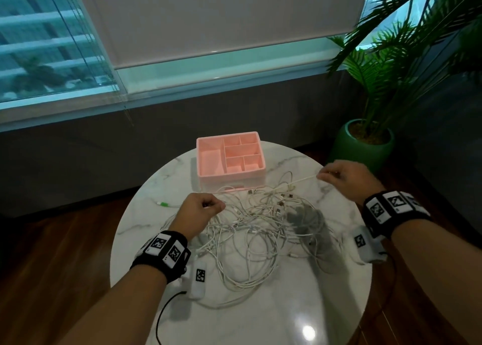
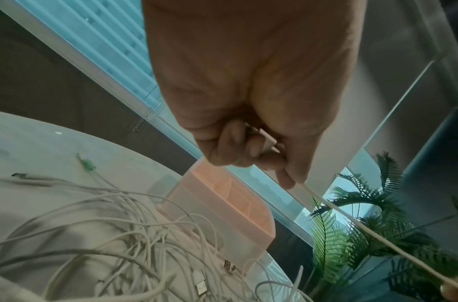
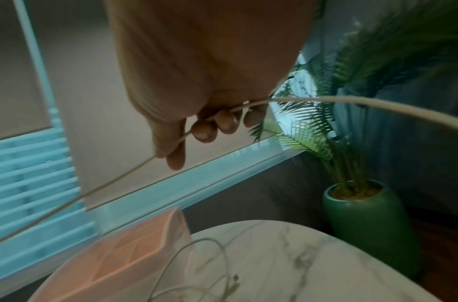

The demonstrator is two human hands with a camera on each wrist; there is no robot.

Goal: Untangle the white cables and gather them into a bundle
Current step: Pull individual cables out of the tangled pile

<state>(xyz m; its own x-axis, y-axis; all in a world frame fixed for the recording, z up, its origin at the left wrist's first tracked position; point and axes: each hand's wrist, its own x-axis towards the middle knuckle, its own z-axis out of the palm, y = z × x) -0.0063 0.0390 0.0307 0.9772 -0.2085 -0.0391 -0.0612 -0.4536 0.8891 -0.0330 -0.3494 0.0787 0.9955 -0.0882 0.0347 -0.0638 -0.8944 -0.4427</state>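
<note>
A tangle of white cables (image 1: 260, 230) lies in the middle of the round marble table (image 1: 260, 318). One white cable (image 1: 292, 183) is stretched taut above the heap between my two hands. My left hand (image 1: 206, 207) grips that cable's plug end (image 2: 267, 141) in curled fingers, just left of the heap. My right hand (image 1: 336, 175) pinches the same cable (image 3: 119, 179) at the table's far right, raised off the surface; the cable runs on through the curled fingers (image 3: 217, 124) and trails off to the right.
A pink divided organiser box (image 1: 230, 156) stands at the table's far edge, just behind the heap. A green-tipped plug (image 1: 163, 203) lies left of the heap. A potted palm (image 1: 365, 143) stands on the floor to the right. Window and blind lie beyond.
</note>
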